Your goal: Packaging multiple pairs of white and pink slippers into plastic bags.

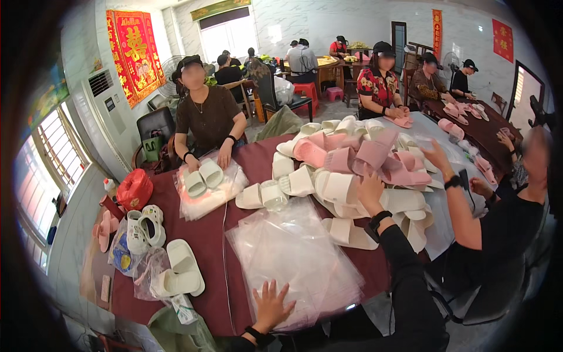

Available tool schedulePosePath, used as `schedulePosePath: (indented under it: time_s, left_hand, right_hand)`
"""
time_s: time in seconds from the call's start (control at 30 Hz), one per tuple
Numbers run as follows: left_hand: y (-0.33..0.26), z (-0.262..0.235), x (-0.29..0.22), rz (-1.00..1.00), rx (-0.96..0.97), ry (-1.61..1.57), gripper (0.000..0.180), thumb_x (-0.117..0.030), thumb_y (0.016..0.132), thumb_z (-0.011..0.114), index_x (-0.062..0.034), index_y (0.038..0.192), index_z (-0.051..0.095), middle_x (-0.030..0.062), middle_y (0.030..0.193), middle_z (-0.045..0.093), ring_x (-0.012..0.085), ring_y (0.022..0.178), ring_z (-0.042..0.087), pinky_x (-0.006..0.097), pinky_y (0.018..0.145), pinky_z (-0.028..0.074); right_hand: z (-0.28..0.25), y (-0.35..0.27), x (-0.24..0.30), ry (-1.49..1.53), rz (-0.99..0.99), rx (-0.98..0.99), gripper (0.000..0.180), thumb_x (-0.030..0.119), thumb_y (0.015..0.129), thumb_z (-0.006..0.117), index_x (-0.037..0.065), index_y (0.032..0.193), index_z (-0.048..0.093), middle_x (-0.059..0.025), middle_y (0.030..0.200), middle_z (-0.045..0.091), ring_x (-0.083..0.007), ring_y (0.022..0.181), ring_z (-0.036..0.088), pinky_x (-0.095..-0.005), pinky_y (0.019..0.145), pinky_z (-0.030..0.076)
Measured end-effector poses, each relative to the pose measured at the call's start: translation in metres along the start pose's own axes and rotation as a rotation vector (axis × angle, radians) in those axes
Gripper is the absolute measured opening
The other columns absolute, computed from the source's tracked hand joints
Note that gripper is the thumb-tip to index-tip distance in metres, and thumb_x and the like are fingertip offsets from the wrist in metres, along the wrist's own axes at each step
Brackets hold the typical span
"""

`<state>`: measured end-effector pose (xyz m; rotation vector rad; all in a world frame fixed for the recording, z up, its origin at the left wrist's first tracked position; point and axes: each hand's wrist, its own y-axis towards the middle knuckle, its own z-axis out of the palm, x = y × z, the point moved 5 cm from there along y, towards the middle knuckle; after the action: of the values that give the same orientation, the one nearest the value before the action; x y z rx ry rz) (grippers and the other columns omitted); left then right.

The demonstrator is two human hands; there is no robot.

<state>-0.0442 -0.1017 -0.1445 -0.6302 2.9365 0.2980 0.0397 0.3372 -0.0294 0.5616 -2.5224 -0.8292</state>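
Note:
My left hand (271, 305) lies spread on the near edge of a stack of clear plastic bags (293, 252), holding nothing. Stretched forward, my right hand (370, 190) touches the pile between a white slipper (337, 188) and mauve-pink slippers (375, 154). Its fingers are extended, and no slipper is visibly gripped. White slippers, several of them, make up the lower part of the heap, with pink slippers (311, 151) on top. Closer to me, another white slipper (350, 233) lies on its own near the bags' right edge.
Across the dark red tablecloth (217, 276), a co-worker handles pale green slippers (203, 178) on bags. On the left are a white slipper pair (180, 270), white clogs (145, 227) and a red bag (135, 189). A co-worker's arm (460, 199) reaches toward the pile from the right.

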Motion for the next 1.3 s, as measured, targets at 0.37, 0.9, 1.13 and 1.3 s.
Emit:
schedulePosePath:
  time_s: [0.37,0.9,1.13,1.3]
  left_hand:
    - [-0.002,0.000,0.003,-0.041,-0.016,-0.053,0.059,-0.051,0.079,0.058,-0.0207,0.129,0.049,0.0212,0.136,0.035,0.0409,0.129,0.027,0.067,0.099,0.011]
    - [0.006,0.027,0.031,-0.135,0.041,-0.458,0.060,-0.052,0.083,0.052,-0.0243,0.135,0.041,0.0181,0.140,0.033,0.0380,0.133,0.024,0.063,0.103,0.012]
    - [0.003,0.004,0.023,0.130,0.114,-0.053,0.049,-0.043,0.081,0.058,-0.0250,0.127,0.051,0.0203,0.137,0.035,0.0398,0.129,0.030,0.064,0.098,0.022]
    - [-0.003,0.016,0.006,0.149,0.014,-0.003,0.052,-0.046,0.083,0.055,-0.0276,0.131,0.047,0.0188,0.140,0.031,0.0384,0.131,0.025,0.064,0.101,0.013]
  right_hand:
    - [0.021,0.008,0.009,-0.068,-0.047,-0.044,0.040,0.032,0.083,0.053,0.012,0.117,0.058,-0.0148,0.097,0.056,-0.0318,0.090,0.054,-0.0456,0.073,0.042]
    - [-0.088,-0.268,0.124,0.444,-1.077,0.968,0.040,0.034,0.085,0.055,0.013,0.119,0.055,-0.0161,0.107,0.058,-0.0338,0.094,0.056,-0.0441,0.083,0.046]
    - [-0.031,-0.181,0.085,0.755,-0.418,0.634,0.047,0.016,0.085,0.052,0.008,0.131,0.043,-0.0139,0.096,0.060,-0.0293,0.079,0.058,-0.0367,0.071,0.047]
    - [-0.058,-0.038,-0.002,0.246,0.158,0.130,0.054,0.023,0.079,0.055,0.004,0.128,0.043,-0.0192,0.112,0.053,-0.0361,0.102,0.053,-0.0476,0.081,0.045]
